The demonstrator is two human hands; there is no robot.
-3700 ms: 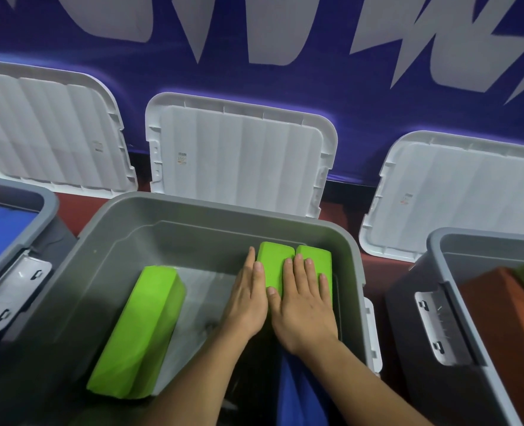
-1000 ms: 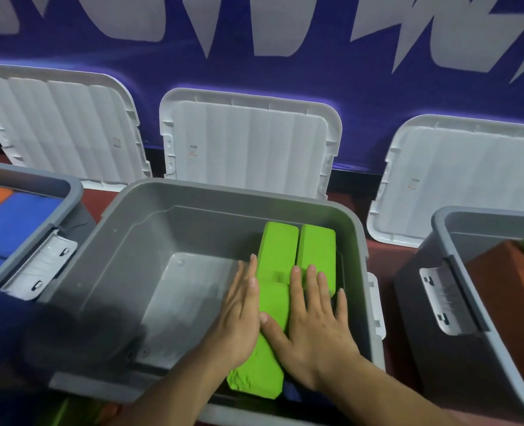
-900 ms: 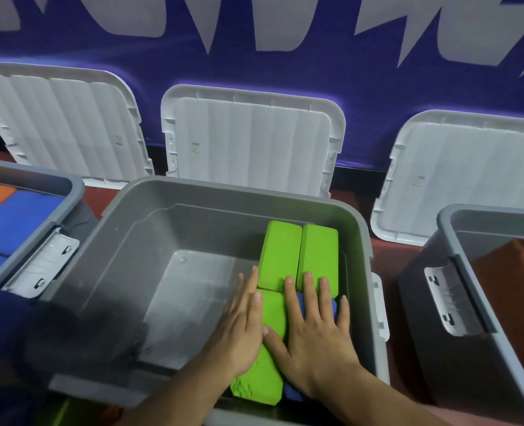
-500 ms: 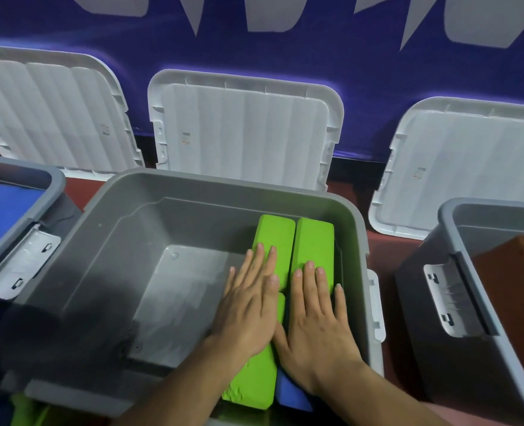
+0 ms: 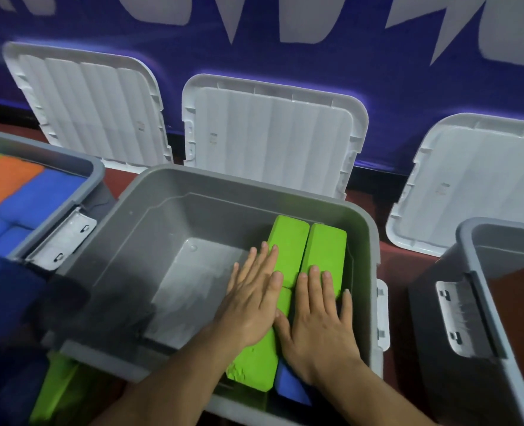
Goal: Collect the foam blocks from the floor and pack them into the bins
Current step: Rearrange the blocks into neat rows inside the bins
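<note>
Dark red floor (image 5: 396,265) carries three open grey plastic bins side by side: left bin (image 5: 54,152), middle bin (image 5: 224,176), right bin (image 5: 427,348). Behind them, three white ribbed plastic lids stand on edge on it, leaning on the blue wall (image 5: 377,72): left lid (image 5: 91,106), middle lid (image 5: 273,133), right lid (image 5: 482,186). Green foam block (image 5: 60,392) lies by the middle bin's near-left corner, blurred.

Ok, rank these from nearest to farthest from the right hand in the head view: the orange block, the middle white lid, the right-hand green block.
1. right-hand green block: in the middle bin, under the fingertips of the right hand.
2. middle white lid: leaning on the wall behind that bin.
3. orange block: far left, in the left bin.
</note>
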